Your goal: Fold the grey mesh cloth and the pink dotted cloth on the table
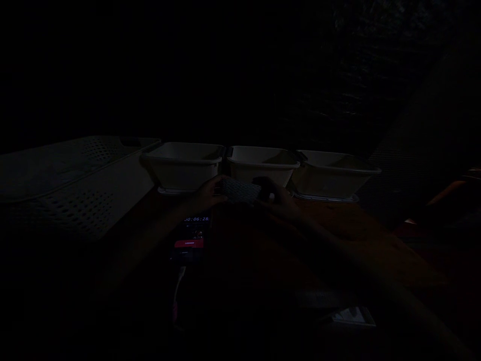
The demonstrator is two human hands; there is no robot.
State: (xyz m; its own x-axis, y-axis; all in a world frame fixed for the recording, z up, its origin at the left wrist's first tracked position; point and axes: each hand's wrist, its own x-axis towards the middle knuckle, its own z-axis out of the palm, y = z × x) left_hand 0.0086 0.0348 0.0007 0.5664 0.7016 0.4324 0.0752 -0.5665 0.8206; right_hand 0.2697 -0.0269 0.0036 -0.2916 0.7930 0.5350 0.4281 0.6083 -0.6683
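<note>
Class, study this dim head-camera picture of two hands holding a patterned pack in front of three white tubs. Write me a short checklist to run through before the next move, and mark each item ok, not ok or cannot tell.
1. Both hands on the patterned pack: ok; left hand and right hand hold its two ends.
2. Three white tubs in a row behind the hands: ok.
3. Tubs' contents: cannot tell, too dark.
4. Phone on the table near the left wrist, screen lit with a timer: ok.
5. Lighting good enough to see detail: not ok.
6. Perforated white basket at left, apart from the hands: ok.
</note>
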